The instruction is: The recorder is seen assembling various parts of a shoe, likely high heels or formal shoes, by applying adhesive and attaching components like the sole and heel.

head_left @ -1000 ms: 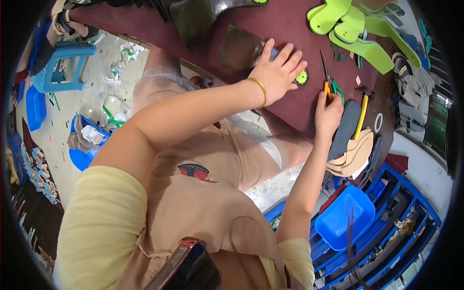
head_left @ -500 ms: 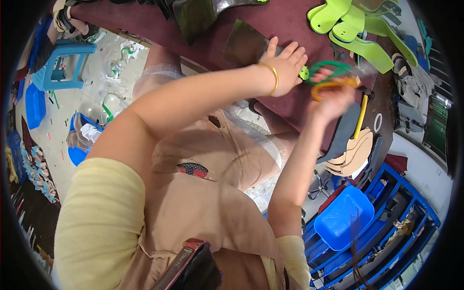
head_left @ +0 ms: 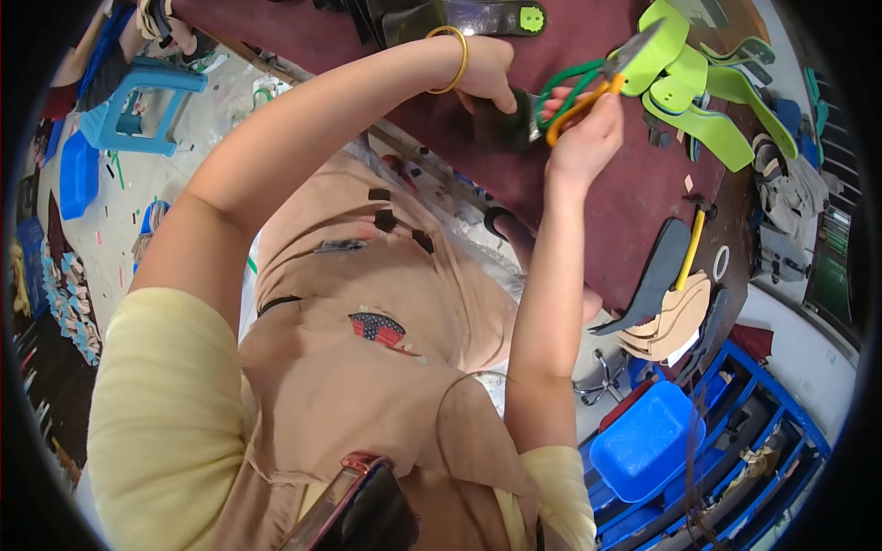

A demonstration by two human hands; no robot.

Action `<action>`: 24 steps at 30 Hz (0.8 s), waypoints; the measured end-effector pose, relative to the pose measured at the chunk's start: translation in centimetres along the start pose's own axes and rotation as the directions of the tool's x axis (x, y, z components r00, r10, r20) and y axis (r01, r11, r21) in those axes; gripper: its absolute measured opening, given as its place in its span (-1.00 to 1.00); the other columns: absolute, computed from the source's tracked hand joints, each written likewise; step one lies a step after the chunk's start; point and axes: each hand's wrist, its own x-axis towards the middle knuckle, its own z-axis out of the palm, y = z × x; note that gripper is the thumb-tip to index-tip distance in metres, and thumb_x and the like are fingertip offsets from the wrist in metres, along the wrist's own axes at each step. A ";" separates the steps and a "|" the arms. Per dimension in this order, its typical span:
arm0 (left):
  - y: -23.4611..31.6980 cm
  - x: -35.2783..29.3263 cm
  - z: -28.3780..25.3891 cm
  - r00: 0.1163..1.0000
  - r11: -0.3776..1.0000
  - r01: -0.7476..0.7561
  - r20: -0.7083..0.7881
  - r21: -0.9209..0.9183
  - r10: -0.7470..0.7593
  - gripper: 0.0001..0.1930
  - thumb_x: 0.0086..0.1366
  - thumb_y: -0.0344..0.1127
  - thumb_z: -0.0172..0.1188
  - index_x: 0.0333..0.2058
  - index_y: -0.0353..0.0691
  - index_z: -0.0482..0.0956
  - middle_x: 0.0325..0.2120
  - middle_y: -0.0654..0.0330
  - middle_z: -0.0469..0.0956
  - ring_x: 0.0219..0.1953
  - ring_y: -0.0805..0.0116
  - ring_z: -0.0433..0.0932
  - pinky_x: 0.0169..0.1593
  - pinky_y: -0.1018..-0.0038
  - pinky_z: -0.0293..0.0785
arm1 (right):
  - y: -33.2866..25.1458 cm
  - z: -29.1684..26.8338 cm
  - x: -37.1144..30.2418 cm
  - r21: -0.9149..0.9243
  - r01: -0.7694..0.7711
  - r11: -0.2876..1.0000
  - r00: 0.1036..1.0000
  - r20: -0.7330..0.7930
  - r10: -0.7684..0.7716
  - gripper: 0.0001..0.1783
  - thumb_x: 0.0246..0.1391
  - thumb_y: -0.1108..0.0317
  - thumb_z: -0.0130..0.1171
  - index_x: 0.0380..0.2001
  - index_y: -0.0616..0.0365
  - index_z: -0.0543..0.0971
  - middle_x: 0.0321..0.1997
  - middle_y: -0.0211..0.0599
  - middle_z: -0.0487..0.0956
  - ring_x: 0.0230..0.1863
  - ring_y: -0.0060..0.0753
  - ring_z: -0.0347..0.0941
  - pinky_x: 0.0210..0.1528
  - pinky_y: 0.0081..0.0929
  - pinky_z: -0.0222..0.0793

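Observation:
My right hand (head_left: 590, 133) is closed on a pair of scissors (head_left: 634, 50) with one green and one orange handle, blades pointing up and away to the right. To its left, my left hand (head_left: 489, 72), with a gold bangle at the wrist, is bent over a dark, glossy, flexible piece (head_left: 505, 127) and grips its upper part. Some of the left fingers are hidden behind the hand. Beyond the left hand lies a long black glossy piece (head_left: 473, 18) with a bright green tab (head_left: 531, 18) at its end.
Lime-green insole-shaped pieces (head_left: 684, 92) lie on the dark red table (head_left: 634, 202) at the far right. Nearer are a yellow-handled hammer (head_left: 691, 248), a dark sole shape (head_left: 657, 275) and beige cutouts (head_left: 675, 321). A blue basin (head_left: 648, 441) stands lower right, a blue stool (head_left: 138, 110) left.
My left hand has gone from flat and spread to bent round the dark piece, moving up and left. My right hand has brought the scissors left, now with blades pointing away. Dark scraps now show on the apron.

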 end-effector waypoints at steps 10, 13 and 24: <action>0.1 1.4 1.6 0.997 0.966 -0.027 -0.067 0.256 0.045 -0.38 -0.10 -0.06 0.32 -0.14 -0.41 0.43 -0.27 -0.05 0.51 -0.25 0.17 0.54 -0.20 0.39 0.47 | -1.1 0.1 1.3 0.105 -0.037 0.994 0.998 0.048 0.032 -0.63 0.26 0.17 -0.28 -0.46 0.25 0.32 -0.50 -0.14 0.50 -0.61 -0.46 0.41 -0.53 -0.52 0.38; 0.0 1.6 1.4 0.999 0.982 -0.029 -0.022 0.188 0.034 -0.48 -0.06 -0.11 0.28 -0.21 -0.43 0.48 -0.36 -0.05 0.54 -0.34 0.20 0.56 -0.26 0.41 0.50 | 1.0 -0.1 0.5 0.064 0.026 0.998 0.987 0.156 -0.036 -0.63 0.27 0.17 -0.28 -0.45 0.26 0.32 -0.49 -0.14 0.50 -0.59 -0.47 0.42 -0.51 -0.53 0.39; -1.1 -7.1 0.1 0.789 0.857 0.052 -0.548 0.512 0.279 -0.70 0.17 -0.27 0.10 -0.29 -0.46 0.41 -0.30 -0.18 0.45 -0.16 -0.06 0.46 -0.11 0.24 0.43 | 1.0 -16.5 -3.2 -0.850 0.298 0.435 0.943 0.191 -0.272 -0.66 0.01 0.23 0.15 -0.25 0.29 0.43 -0.18 -0.06 0.46 -0.15 -0.03 0.40 -0.10 -0.18 0.29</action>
